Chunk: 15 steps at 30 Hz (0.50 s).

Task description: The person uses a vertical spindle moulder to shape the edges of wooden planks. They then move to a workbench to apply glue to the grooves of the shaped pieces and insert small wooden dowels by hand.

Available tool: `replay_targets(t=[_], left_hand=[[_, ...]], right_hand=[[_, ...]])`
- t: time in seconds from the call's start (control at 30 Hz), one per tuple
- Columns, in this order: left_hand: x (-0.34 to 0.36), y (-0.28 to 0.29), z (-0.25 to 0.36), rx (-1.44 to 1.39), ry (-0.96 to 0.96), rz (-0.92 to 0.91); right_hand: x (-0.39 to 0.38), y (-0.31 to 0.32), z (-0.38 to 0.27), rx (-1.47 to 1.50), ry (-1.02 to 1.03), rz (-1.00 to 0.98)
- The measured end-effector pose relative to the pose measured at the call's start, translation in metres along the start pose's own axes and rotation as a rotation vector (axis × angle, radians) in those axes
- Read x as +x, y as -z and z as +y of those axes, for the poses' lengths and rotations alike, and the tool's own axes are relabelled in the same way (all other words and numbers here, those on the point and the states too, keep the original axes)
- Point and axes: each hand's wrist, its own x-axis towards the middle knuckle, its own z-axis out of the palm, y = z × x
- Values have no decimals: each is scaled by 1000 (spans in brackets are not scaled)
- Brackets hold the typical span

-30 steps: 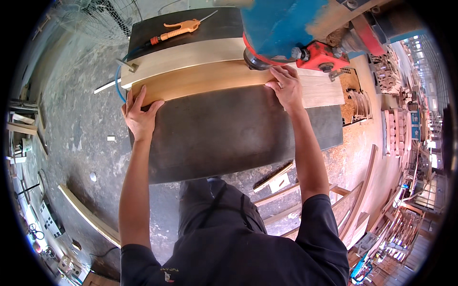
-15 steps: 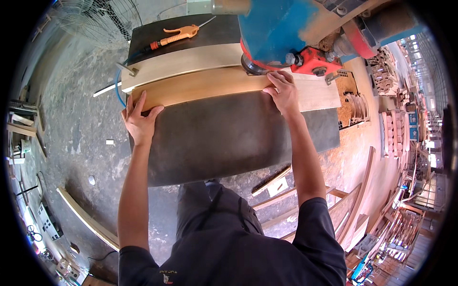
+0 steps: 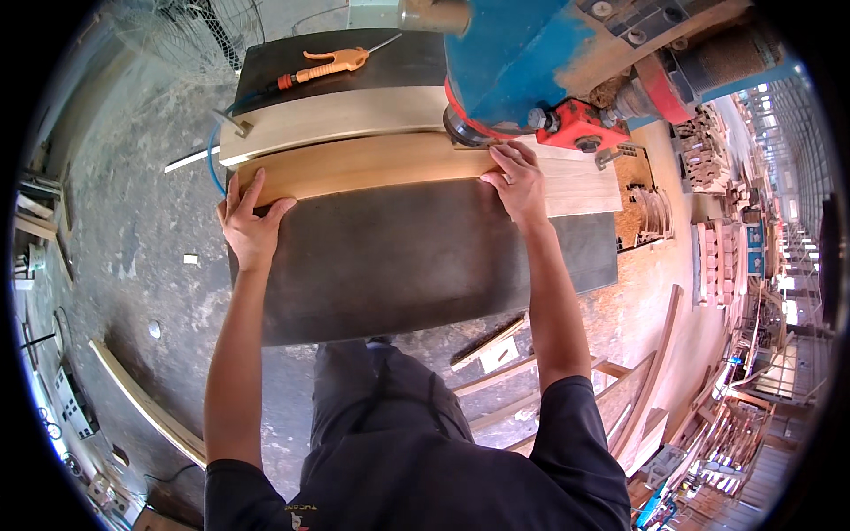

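A smooth yellowish wooden board (image 3: 372,165) lies along the near side of a paler wooden fence (image 3: 345,118) on a dark machine table (image 3: 381,257). My left hand (image 3: 251,221) grips the board's left end, with fingers over its top and the thumb at its near edge. At the right end my right hand (image 3: 518,181) holds the board, its fingertips on top and the thumb along the near side. Just beyond those fingertips sits the round metal lower part (image 3: 465,128) of a blue machine head (image 3: 509,62). Whatever lies under that head is hidden.
An orange air blow gun (image 3: 332,64) rests on the table behind the fence. A red clamp block (image 3: 580,126) is bolted at the machine head's right. Wood strips (image 3: 142,403) lie on the floor at left, a timber frame (image 3: 611,389) at right. Stacked wooden parts (image 3: 708,159) stand farther right.
The whole view has shifted slightly. Both hands keep their hold on the board, and no clear movement of it against the fence shows.
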Motion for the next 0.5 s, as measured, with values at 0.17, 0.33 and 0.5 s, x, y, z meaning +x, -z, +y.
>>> replay_targets(t=[0.17, 0.33, 0.5], left_hand=[[-1, 3, 4, -10, 23, -11], [-1, 3, 2, 13, -19, 15], [-2, 5, 5, 15, 8, 5]], right_hand=[[-2, -2, 2, -4, 17, 1], [-1, -2, 3, 20, 14, -7], [-3, -1, 2, 12, 6, -9]])
